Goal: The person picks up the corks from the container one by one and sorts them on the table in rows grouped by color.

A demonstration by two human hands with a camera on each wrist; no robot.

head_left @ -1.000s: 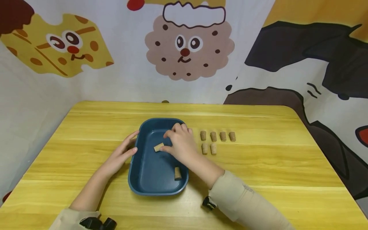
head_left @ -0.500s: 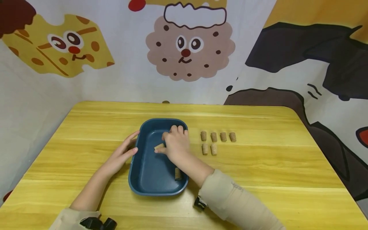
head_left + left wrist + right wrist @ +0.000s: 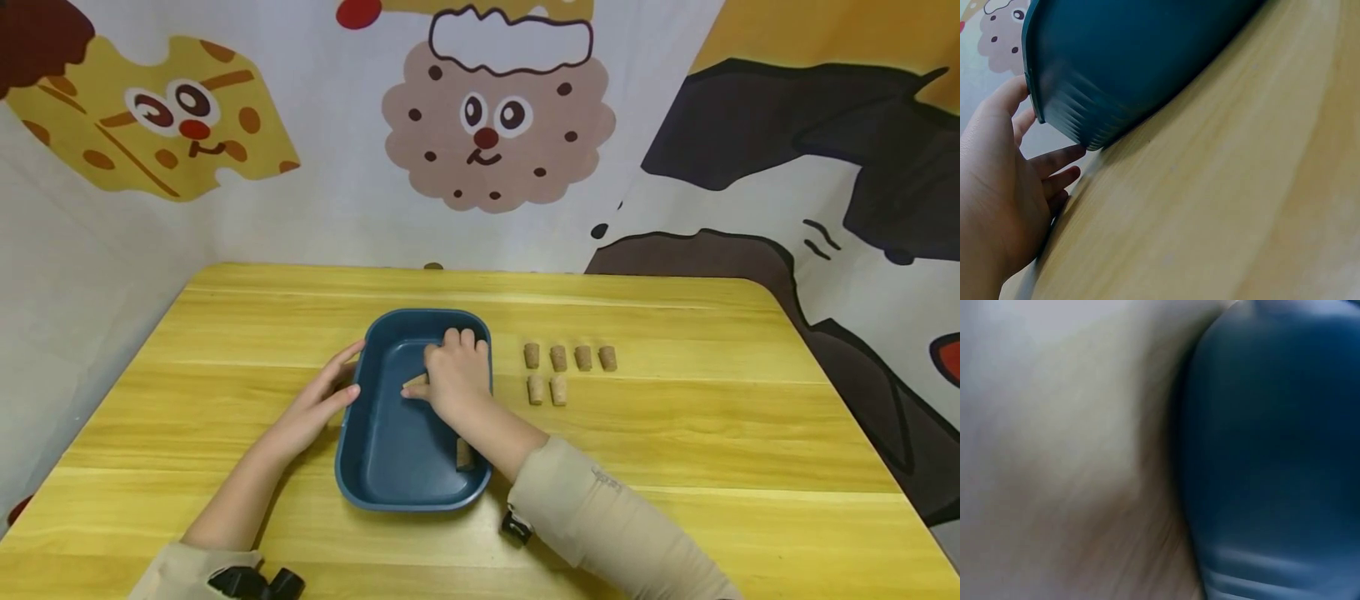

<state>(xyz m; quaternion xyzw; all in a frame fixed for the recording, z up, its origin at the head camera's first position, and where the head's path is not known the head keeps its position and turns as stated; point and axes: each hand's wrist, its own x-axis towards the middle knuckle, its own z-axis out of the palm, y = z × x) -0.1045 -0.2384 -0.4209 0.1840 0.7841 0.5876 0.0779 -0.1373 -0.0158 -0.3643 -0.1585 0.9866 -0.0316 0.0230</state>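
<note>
A blue tray (image 3: 390,487) with rounded corners sits on the table. My right hand (image 3: 461,375) reaches down inside it, thumb and forefinger pinching a pale cork stopper (image 3: 415,382); the hand hides part of the cork. A second, darker cork (image 3: 465,456) lies in the tray's near right corner, partly behind my right forearm. At the tray's left side is my left hand (image 3: 311,408), fingers extended and touching the outer wall. In the left wrist view, the same hand (image 3: 1007,175) has its fingertips at the tray's rim and lower corner. The right wrist view is blurred, showing mostly the tray's outer wall (image 3: 1272,444).
Right of the tray, several tapered corks stand in two rows on the wooden table (image 3: 712,433). The back row has darker corks, such as the end cork (image 3: 607,358); the front row has two paler ones, including this cork (image 3: 558,390). A cartoon-printed curtain (image 3: 337,225) hangs behind.
My right hand has moved left and lower into the tray, its thumb and forefinger closing around the pale cork. The left hand and the corks on the table have stayed put.
</note>
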